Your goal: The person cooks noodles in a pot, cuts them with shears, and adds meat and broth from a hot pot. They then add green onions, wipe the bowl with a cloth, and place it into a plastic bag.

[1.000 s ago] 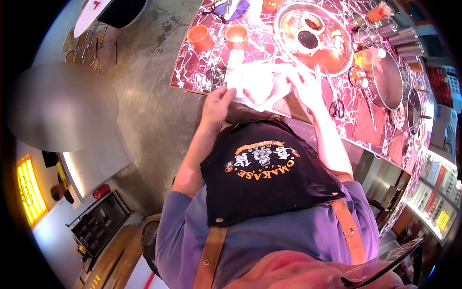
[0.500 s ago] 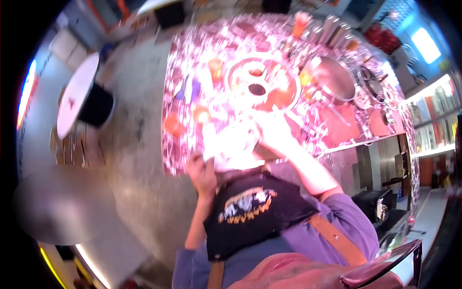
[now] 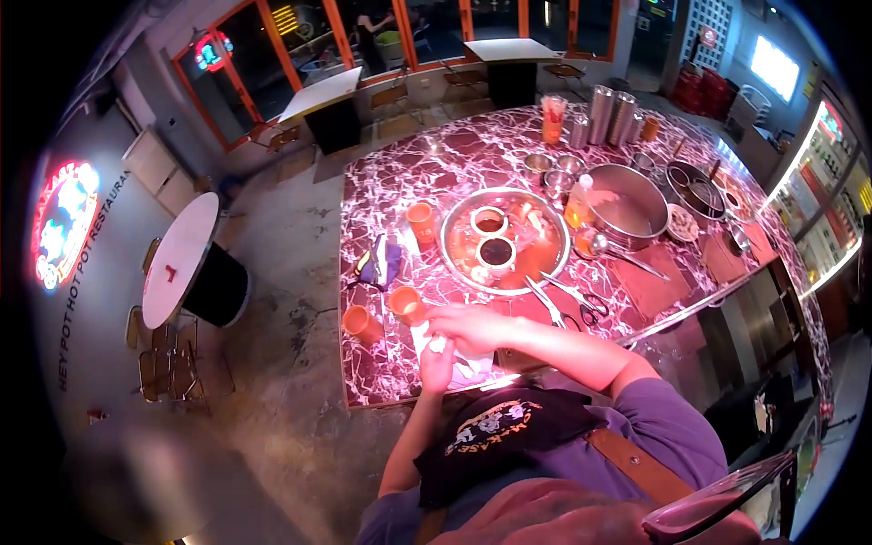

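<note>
Over the near left part of the table, my right hand (image 3: 465,328) reaches across to meet my left hand (image 3: 437,365). Both have curled fingers around a crumpled white tissue (image 3: 421,338), partly hidden by the fingers. Just beyond my knuckles stands an orange cup (image 3: 406,305); a second orange cup (image 3: 361,323) is left of it. Something pale and crumpled (image 3: 474,369) lies below my right wrist, too washed out to name. Ahead is a wide round metal pan (image 3: 442,238) of reddish broth, with two small bowls of dark liquid (image 3: 496,252) inside.
Scissors (image 3: 589,307) and metal tongs (image 3: 548,302) lie right of my hands. A large metal pot (image 3: 627,204), a ladle (image 3: 636,259) and a sauce bottle (image 3: 578,202) stand farther right. A third orange cup (image 3: 421,221) is left of the pan. The marbled table's edge (image 3: 377,405) is near my body.
My hands were apart and have come together, both shifting toward the orange cups. The view has tilted up, and the bright glare over the table has faded.
</note>
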Tool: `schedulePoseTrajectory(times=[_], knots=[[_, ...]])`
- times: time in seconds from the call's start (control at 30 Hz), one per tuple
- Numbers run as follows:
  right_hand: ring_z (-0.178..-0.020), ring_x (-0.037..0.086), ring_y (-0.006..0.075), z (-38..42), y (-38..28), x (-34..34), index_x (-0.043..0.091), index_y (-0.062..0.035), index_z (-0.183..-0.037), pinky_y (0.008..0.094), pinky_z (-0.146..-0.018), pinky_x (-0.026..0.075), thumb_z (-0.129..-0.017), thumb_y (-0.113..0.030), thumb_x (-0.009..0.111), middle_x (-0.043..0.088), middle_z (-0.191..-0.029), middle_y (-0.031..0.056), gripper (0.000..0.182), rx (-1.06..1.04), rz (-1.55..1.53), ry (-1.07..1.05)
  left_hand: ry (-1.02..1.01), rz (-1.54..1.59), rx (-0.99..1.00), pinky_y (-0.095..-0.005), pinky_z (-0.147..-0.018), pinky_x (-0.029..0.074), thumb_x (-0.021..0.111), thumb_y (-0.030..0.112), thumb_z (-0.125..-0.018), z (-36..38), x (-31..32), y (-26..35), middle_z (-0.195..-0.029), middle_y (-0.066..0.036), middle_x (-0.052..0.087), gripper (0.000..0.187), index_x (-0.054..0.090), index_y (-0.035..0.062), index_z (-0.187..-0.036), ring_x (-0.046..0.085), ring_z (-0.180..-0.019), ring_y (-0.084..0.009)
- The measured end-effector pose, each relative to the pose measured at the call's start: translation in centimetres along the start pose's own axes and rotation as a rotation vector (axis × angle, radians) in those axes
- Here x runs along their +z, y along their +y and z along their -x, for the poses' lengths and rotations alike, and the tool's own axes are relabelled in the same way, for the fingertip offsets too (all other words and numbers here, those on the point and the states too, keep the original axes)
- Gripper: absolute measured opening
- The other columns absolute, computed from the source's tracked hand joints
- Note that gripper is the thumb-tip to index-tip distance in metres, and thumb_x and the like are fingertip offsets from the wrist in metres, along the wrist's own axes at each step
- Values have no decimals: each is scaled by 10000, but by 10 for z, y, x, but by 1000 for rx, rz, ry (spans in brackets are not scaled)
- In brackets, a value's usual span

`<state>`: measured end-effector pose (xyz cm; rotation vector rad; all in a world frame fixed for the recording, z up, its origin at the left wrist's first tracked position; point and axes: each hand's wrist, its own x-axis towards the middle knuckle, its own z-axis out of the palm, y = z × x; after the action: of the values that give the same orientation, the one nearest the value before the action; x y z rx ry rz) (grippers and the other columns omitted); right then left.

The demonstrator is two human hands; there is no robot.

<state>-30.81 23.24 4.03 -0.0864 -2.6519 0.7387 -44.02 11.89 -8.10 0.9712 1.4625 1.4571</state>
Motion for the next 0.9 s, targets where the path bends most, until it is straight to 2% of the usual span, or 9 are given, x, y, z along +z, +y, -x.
schedulePoseTrajectory(times=[0.17, 0.27, 0.33, 0.4, 0.53, 0.63, 0.7, 0.8, 0.9], knots=[[-999, 607, 328, 20, 24, 17, 636, -81, -1070, 433, -832, 497, -772, -85, 575, 650, -1039, 128, 305, 164, -41, -51, -42, 255, -45, -235, -559, 478, 561, 152, -945, 14, 21, 55, -775, -11, 599, 148, 538, 25, -1016, 560, -611, -78], [-870, 631, 353, 24, 32, 27, 652, -63, -951, 448, -767, 509, -752, -96, 562, 663, -898, 142, 222, 160, -14, 103, -86, 120, -33, -259, -559, 514, 502, 129, -973, 3, 4, 19, -857, -68, 612, 123, 501, 24, -1037, 607, -638, -135], [-854, 620, 362, 26, 32, 25, 622, -40, -879, 459, -744, 500, -742, -147, 558, 643, -886, 166, 185, 342, 46, 148, -55, 89, -70, -310, -753, 520, 474, 157, -988, -1, -6, 13, -939, -62, 617, 155, 542, 24, -1033, 623, -837, -155], [-898, 613, 356, 34, 22, 37, 611, -41, -874, 458, -765, 498, -741, -169, 570, 634, -911, 164, 190, 399, 53, 210, -278, 542, -375, -300, -849, 478, 484, 151, -981, -10, -18, 15, -972, -57, 620, 172, 565, 33, -1078, 593, -943, -142], [-955, 608, 335, 44, -11, 47, 607, -76, -999, 417, -836, 491, -778, -256, 602, 632, -1013, 142, 285, 159, -28, 8, -460, 462, -326, -276, -769, 467, 540, 117, -934, -21, -29, 21, -914, -52, 602, 119, 592, 44, -1011, 570, -856, -125], [-970, 617, 304, 31, 3, 38, 606, -76, -1023, 386, -868, 477, -847, -279, 584, 635, -1083, 127, 270, 318, -159, 116, -521, -173, -196, -311, -819, 473, 615, 42, -819, -16, -23, 48, -1011, -84, 645, 152, 610, 47, -971, 605, -935, -200], [-974, 622, 271, 25, 29, 53, 592, -81, -1075, 365, -865, 465, -942, -322, 501, 639, -1089, 122, 290, 470, -810, 220, -435, -359, 23, -325, -804, 471, 607, 21, -783, -12, -11, 40, -970, -89, 637, 160, 601, 56, -939, 608, -913, -228], [-960, 616, 230, 26, 25, 26, 652, -76, -987, 361, -865, 452, -1000, -403, 376, 669, -987, 126, 428, 691, -555, -230, -114, -788, 521, -390, -723, 452, 557, 13, -659, 0, 2, 40, -875, -103, 600, 230, 594, 82, -876, 568, -806, -332], [-675, 571, 175, 36, 59, 64, 661, -75, -875, 320, -642, 451, -994, -418, 402, 610, -705, 65, 445, 708, -670, -189, 109, -883, 730, -368, -681, 459, 611, 9, -655, 8, 13, 28, -834, -98, 597, 177, 578, 74, -816, 591, -771, -285]])
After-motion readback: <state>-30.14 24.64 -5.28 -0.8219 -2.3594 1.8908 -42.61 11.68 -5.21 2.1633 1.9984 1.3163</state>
